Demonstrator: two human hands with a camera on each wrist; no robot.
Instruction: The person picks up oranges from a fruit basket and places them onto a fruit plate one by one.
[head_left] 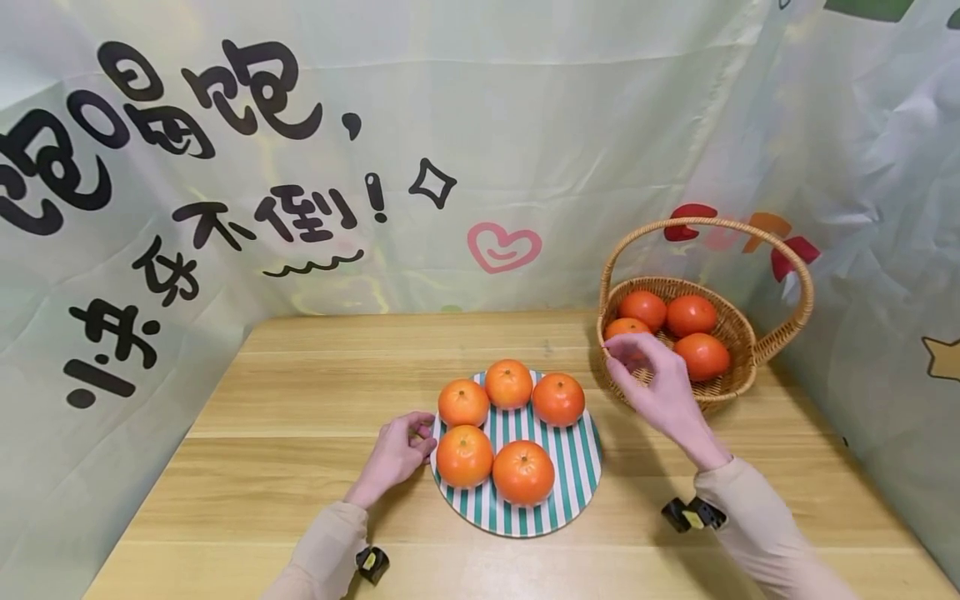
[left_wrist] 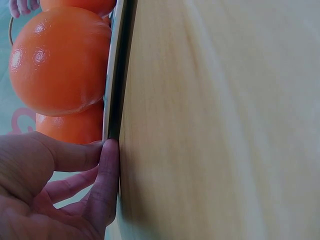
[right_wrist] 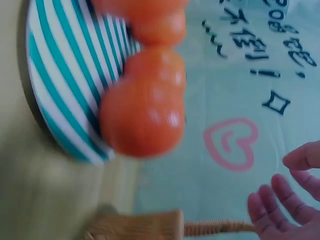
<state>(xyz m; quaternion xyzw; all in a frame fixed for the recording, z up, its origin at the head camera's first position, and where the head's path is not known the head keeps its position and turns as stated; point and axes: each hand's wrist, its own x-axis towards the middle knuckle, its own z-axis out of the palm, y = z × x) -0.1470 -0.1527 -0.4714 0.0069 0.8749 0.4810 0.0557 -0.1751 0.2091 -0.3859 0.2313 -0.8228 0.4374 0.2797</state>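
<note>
A round plate with green and white stripes (head_left: 577, 467) lies on the table, bearing several shiny tangerines (head_left: 523, 472). At its left rim is my left hand (head_left: 393, 454); in the left wrist view, thumb and a finger pinch the plate's edge (left_wrist: 114, 90). My right hand (head_left: 660, 387) is raised at the near left side of a wicker basket (head_left: 742, 379), overlapping it. Its fingers are loosely bent with nothing between them, as the right wrist view also shows. Inside the basket lie several redder orange fruits (head_left: 701, 357), one partly hidden behind the hand.
The basket's tall arched handle (head_left: 705, 223) rises at the back right of the wooden table (head_left: 300, 400). Printed cloth (head_left: 570, 150) hangs behind the table and along both sides, close to the basket.
</note>
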